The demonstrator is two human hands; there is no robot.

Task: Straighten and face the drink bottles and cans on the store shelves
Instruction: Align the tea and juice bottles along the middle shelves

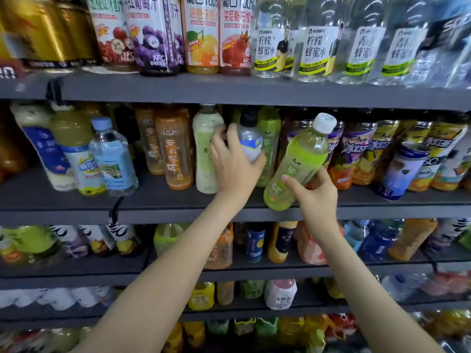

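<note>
On the middle shelf [158, 207], my left hand [235, 164] grips a small clear bottle [251, 141] with a black cap and a blue-white label, between a pale green bottle [205, 149] and a green tea bottle [270, 138] standing behind. My right hand [314, 197] holds a light green tea bottle [298, 161] with a white cap near its base. That bottle is tilted, cap to the upper right, with its bottom over the shelf's front edge.
Orange tea bottles [174, 151] and blue-labelled water bottles [113, 159] stand to the left. Purple and yellow iced tea bottles [356, 154] lean at the right. Juice bottles [201, 34] and honey water bottles [313, 42] fill the upper shelf; lower shelves hold more drinks.
</note>
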